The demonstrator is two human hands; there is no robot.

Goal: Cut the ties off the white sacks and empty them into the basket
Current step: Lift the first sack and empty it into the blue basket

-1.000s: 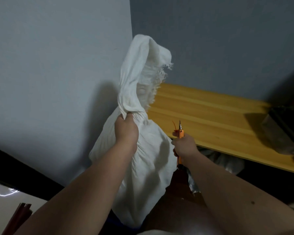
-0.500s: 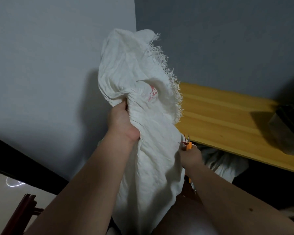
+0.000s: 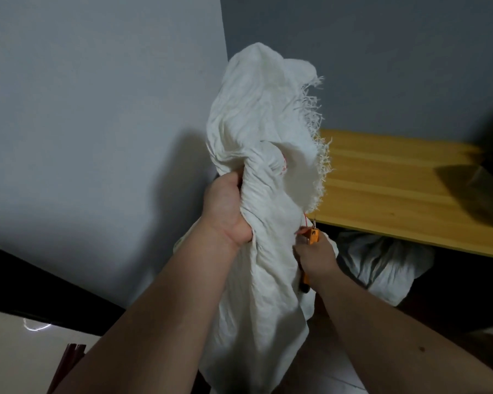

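Note:
A white cloth sack point(image 3: 256, 132) with a frayed open mouth hangs in front of me. My left hand point(image 3: 225, 209) grips its bunched neck from the left. A thin red tie point(image 3: 305, 223) dangles at the sack's right edge. My right hand point(image 3: 315, 258) is closed on a small orange-handled cutter point(image 3: 313, 236), whose tip points up beside the red tie. The basket is not in sight.
A yellow wooden shelf point(image 3: 396, 191) runs along the right wall, with a dark object point(image 3: 484, 191) on its far right end. Another white sack point(image 3: 382, 265) lies under the shelf. Grey walls meet behind the sack. A dark red wooden piece point(image 3: 69, 362) shows at the bottom left.
The sack's mouth has loosened and spread from a tight bunch. My left hand has shifted a little up the neck; my right hand with the cutter has stayed at the sack's right edge.

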